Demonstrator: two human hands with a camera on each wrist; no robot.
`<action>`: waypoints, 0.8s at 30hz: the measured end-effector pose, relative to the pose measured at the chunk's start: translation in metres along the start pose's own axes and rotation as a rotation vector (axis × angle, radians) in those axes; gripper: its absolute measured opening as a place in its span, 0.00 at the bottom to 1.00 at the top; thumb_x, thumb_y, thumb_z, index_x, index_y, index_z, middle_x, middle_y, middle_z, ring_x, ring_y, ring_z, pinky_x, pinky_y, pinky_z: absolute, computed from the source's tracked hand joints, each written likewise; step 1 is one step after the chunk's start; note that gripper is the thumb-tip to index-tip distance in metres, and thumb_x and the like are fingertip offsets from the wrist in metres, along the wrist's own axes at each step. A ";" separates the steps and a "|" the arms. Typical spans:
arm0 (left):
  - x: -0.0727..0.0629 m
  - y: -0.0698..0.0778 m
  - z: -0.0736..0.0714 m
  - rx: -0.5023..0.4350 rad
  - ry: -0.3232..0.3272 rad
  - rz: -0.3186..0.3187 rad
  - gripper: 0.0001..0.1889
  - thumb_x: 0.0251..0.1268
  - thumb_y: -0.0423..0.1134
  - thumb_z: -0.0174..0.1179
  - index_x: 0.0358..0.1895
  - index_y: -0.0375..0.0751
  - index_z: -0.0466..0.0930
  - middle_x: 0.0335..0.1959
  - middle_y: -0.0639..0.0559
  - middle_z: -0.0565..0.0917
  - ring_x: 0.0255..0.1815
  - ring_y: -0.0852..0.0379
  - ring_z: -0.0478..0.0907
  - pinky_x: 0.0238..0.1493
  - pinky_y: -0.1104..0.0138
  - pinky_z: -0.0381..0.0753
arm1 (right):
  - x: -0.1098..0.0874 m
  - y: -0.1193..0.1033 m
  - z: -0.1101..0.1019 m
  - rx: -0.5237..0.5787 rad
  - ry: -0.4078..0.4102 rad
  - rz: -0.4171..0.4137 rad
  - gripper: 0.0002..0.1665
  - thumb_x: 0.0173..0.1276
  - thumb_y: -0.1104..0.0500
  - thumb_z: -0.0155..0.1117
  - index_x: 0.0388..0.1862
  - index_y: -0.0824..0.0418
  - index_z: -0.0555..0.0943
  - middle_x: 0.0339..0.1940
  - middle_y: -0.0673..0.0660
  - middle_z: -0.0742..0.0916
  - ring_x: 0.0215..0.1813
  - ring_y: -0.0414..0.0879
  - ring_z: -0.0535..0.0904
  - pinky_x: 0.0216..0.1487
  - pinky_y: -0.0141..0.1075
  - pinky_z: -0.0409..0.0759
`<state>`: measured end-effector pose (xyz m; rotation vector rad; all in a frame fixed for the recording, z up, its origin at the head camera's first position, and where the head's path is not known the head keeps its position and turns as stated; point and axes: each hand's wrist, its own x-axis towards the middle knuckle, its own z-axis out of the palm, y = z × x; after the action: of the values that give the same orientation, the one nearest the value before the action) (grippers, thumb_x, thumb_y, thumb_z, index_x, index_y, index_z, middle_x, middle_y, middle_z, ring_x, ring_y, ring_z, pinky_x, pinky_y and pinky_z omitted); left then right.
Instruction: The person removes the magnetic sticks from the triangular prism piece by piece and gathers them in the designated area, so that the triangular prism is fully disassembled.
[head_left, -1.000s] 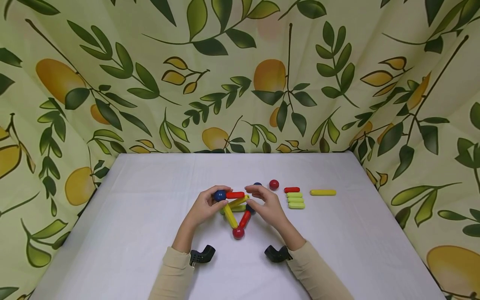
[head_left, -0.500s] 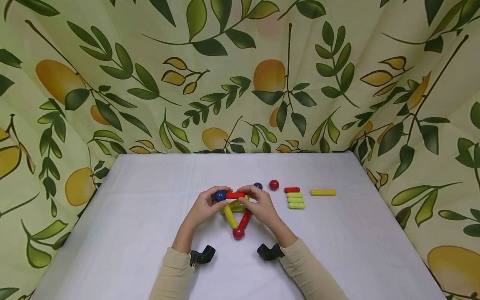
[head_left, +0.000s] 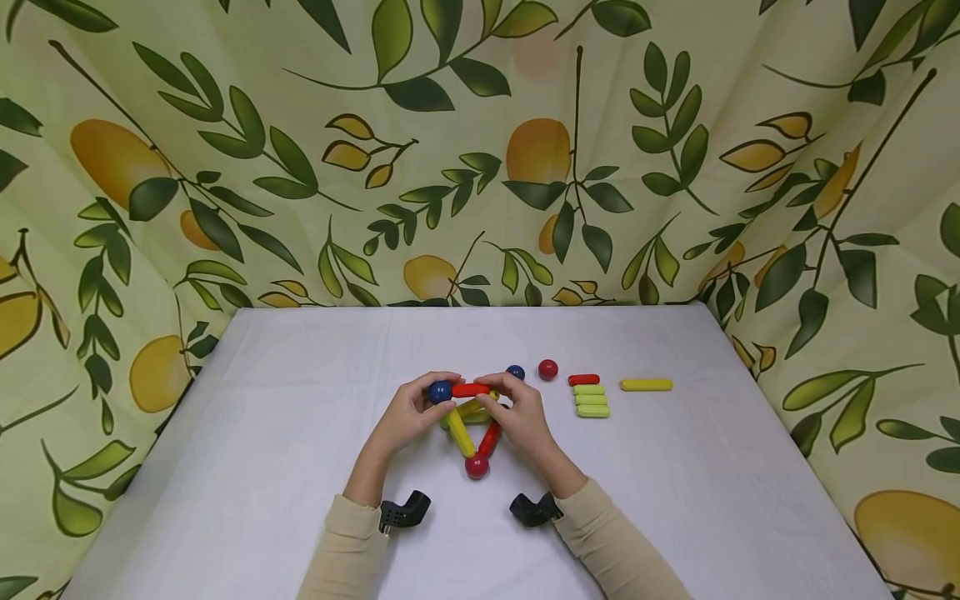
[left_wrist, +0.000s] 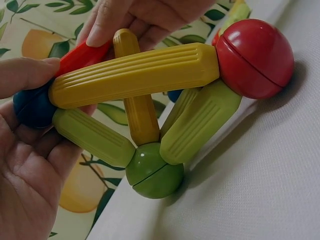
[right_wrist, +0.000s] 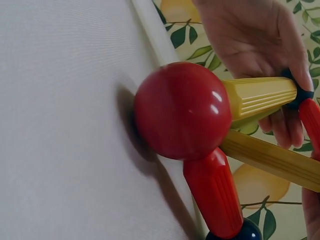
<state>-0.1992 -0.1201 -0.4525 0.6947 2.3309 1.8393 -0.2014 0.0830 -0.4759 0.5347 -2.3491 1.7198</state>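
Note:
A toy frame of coloured rods and balls stands on the table, partly raised. My left hand (head_left: 405, 414) grips its upper blue ball (left_wrist: 34, 107) between thumb and fingers. A red rod (head_left: 469, 390) reaches sideways from that ball, and my right hand (head_left: 522, 414) pinches its other end. From the blue ball a yellow rod (left_wrist: 135, 75) slopes to a red ball (right_wrist: 183, 111) on the table. Light green rods (left_wrist: 200, 122) meet at a green ball (left_wrist: 155, 172). A second yellow rod (right_wrist: 272, 160) rises with its upper end free. A lower red rod (right_wrist: 214, 195) joins another blue ball (right_wrist: 246, 232).
Behind my right hand lie a loose blue ball (head_left: 515, 372) and a loose red ball (head_left: 548, 369). Further right are a short red rod (head_left: 583, 380), several light green rods (head_left: 591, 401) and a long yellow rod (head_left: 647, 385). A patterned curtain (head_left: 465, 167) surrounds the white table (head_left: 300, 350).
My right hand has moved left and taken hold of the red rod's far end. The loose blue ball behind it shows more. My left hand and the frame stay in place.

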 end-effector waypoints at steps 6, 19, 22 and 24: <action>-0.001 0.011 0.000 -0.002 -0.005 -0.021 0.20 0.63 0.26 0.57 0.59 0.29 0.71 0.59 0.33 0.75 0.57 0.40 0.74 0.58 0.73 0.74 | -0.004 -0.028 -0.003 -0.025 0.040 -0.073 0.13 0.61 0.68 0.65 0.46 0.69 0.81 0.43 0.61 0.87 0.48 0.52 0.81 0.56 0.39 0.79; 0.000 0.011 0.000 -0.002 -0.015 0.003 0.21 0.64 0.28 0.57 0.60 0.29 0.70 0.58 0.32 0.75 0.59 0.35 0.73 0.59 0.72 0.74 | -0.005 -0.026 -0.003 0.041 0.156 -0.067 0.14 0.61 0.69 0.65 0.46 0.71 0.80 0.45 0.64 0.86 0.48 0.53 0.83 0.53 0.40 0.80; 0.001 0.003 0.000 0.003 -0.020 0.000 0.21 0.64 0.27 0.57 0.61 0.30 0.69 0.58 0.31 0.76 0.60 0.36 0.73 0.60 0.71 0.73 | -0.001 -0.026 -0.010 0.082 0.198 0.015 0.14 0.61 0.69 0.65 0.47 0.71 0.79 0.46 0.64 0.85 0.49 0.53 0.82 0.51 0.37 0.81; 0.003 -0.005 0.001 0.003 -0.019 -0.011 0.22 0.64 0.27 0.56 0.62 0.32 0.69 0.58 0.32 0.75 0.61 0.38 0.72 0.60 0.72 0.72 | 0.001 -0.024 -0.016 0.105 0.202 0.065 0.15 0.61 0.69 0.65 0.47 0.71 0.79 0.47 0.65 0.84 0.50 0.54 0.81 0.51 0.33 0.81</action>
<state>-0.2028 -0.1195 -0.4571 0.6956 2.3209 1.8172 -0.1936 0.0920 -0.4492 0.2873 -2.1684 1.8384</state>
